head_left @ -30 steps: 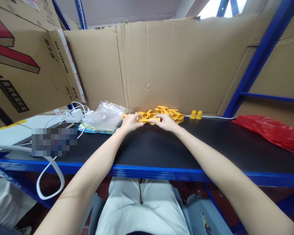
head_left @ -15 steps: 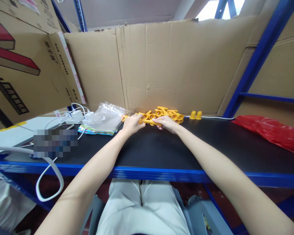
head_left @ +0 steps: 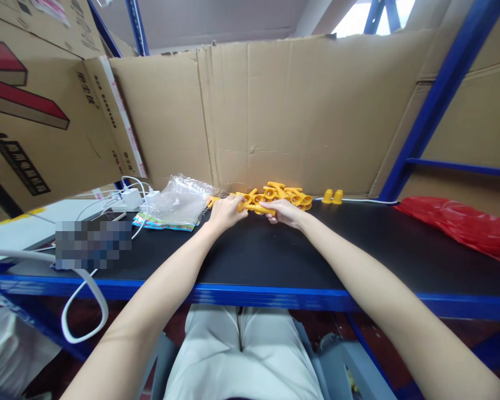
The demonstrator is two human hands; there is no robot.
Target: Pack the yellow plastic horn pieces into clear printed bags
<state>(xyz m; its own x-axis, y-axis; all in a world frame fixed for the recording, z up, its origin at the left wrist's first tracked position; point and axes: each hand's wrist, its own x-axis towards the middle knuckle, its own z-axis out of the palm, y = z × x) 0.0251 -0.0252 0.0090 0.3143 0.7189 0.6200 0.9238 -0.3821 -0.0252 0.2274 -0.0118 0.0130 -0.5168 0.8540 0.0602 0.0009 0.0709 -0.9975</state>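
Across the middle of the black tabletop (head_left: 270,261), both hands are closed at the front of a pile of yellow plastic pieces (head_left: 270,193) with round cup-like ends and stick-like arms. My left hand (head_left: 226,213) grips a yellow plastic piece (head_left: 252,207) from its left side. On the right, my right hand (head_left: 286,213) pinches a yellow stick-like end (head_left: 267,210) between thumb and fingers. Whether both hold one piece or two joined ones, I cannot tell. The left fingertips are partly hidden. More yellow bits (head_left: 210,201) show just behind the left hand.
Two yellow cups (head_left: 332,196) stand right of the pile. A clear plastic bag (head_left: 181,197) and white chargers with cables (head_left: 131,198) lie left. A red plastic bag (head_left: 458,225) lies far right. Behind rises a cardboard wall (head_left: 308,116); a blue rail (head_left: 270,296) edges the table.
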